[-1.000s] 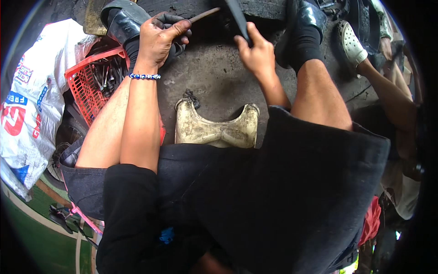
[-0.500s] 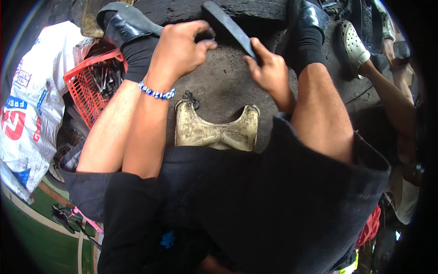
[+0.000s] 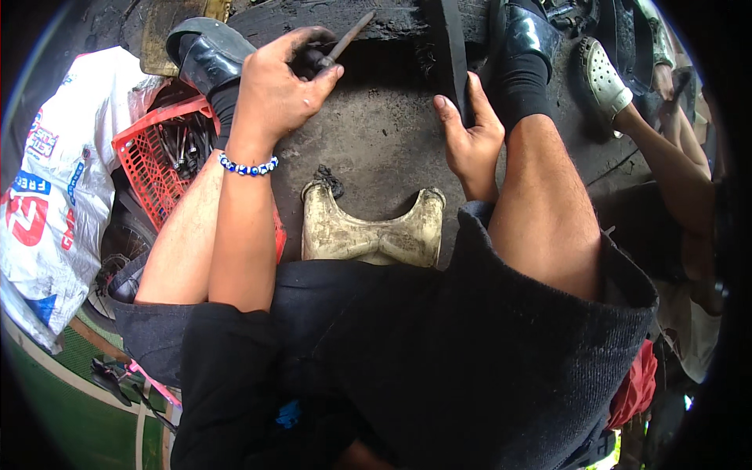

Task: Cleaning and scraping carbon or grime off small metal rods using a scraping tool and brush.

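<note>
My left hand (image 3: 283,88) is closed around a slim pointed tool (image 3: 350,37), its tapered shaft sticking out up and to the right. The fingers mostly cover its dark handle, so its exact kind does not show. In my right hand (image 3: 476,145) a long, flat dark strip (image 3: 450,59) is gripped at its lower end, thumb on one side. The strip stands nearly upright in front of a dark wooden beam (image 3: 384,22). Tool and strip are apart. Below the hands, between my legs, lies a grimy off-white U-shaped plastic piece (image 3: 374,231).
Left of my leg, a red plastic crate (image 3: 149,149) holds metal tools. Beside it are a white printed sack (image 3: 59,180) and a wheel (image 3: 117,247). A dark clump (image 3: 329,182) touches the plastic piece's left tip. At right is another person's pale clog (image 3: 607,78).
The strip has swung from a leftward slant to nearly upright, and my right hand has shifted slightly right and down. My left hand has moved left and down, and its pointed tool now shows.
</note>
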Demonstrator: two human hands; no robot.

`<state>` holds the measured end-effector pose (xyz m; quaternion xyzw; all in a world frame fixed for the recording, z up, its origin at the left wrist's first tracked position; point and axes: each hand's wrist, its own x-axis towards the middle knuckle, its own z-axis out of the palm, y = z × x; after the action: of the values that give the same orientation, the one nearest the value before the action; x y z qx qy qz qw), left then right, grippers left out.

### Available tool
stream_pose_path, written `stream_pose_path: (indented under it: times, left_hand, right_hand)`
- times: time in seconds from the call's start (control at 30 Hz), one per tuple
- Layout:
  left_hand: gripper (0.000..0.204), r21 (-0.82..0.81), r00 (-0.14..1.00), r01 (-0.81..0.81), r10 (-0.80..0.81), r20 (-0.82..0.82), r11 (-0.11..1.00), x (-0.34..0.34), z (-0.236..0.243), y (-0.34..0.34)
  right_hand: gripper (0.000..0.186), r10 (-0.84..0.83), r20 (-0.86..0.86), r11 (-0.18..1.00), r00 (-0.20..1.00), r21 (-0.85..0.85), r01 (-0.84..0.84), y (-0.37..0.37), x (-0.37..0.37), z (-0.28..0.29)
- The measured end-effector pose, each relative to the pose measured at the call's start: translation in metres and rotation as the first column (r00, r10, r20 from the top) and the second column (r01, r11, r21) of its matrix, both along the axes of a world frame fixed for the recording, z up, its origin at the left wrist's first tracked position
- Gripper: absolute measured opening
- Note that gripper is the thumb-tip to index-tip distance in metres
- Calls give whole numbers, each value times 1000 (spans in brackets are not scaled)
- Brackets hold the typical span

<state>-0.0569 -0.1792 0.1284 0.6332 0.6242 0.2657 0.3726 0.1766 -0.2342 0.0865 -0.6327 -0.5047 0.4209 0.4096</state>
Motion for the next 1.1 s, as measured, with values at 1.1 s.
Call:
stream_pose_path:
  times: [1.1]
  left_hand:
    - [32,-533,994,105,-109,24,839,-10,-35,-11]
  right_hand:
    - [32,7,77,997,997,-78,-1,-16,10,-18]
